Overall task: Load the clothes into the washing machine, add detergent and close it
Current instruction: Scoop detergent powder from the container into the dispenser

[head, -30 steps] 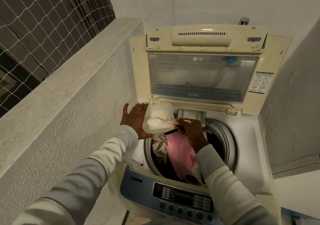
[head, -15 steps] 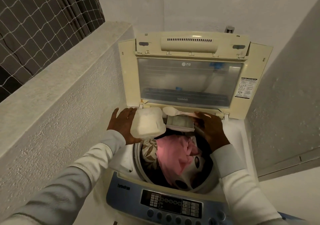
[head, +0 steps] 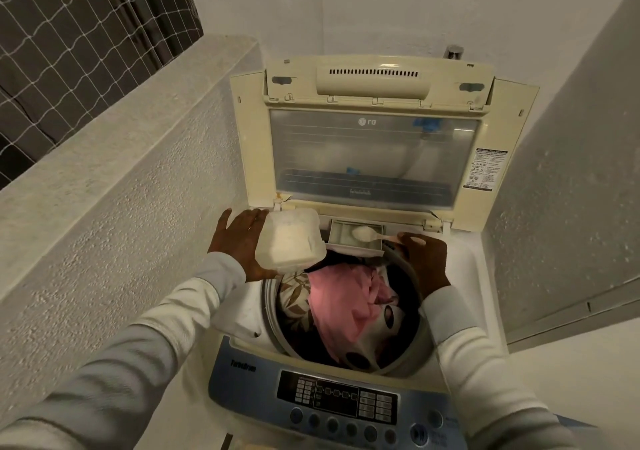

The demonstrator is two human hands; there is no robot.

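Light level: moderate, soft, warm cream cast; source not in frame. Walls (head: 398,6) beyond both hands evenly lit.

Glare: pale reflections across the clear lid window (head: 374,159) above the hands; small highlight on the lid handle (head: 374,81).

Contrast: white spoon (head: 363,233) pinched by the right hand (head: 427,255) nearly merges with the pale detergent tray (head: 341,233) under it.

Shadows: drum (head: 405,287) below the right hand dark, detail lost around the clothes (head: 343,307). Netting (head: 69,41) up-left of the left hand (head: 239,238) dim.

Blur: sleeves (head: 114,390) smear toward the lower corners; panel buttons (head: 332,423) near the wrists soft.

Distortion: wide-angle; ledge (head: 121,131) and lid edges bow outward toward frame edges.
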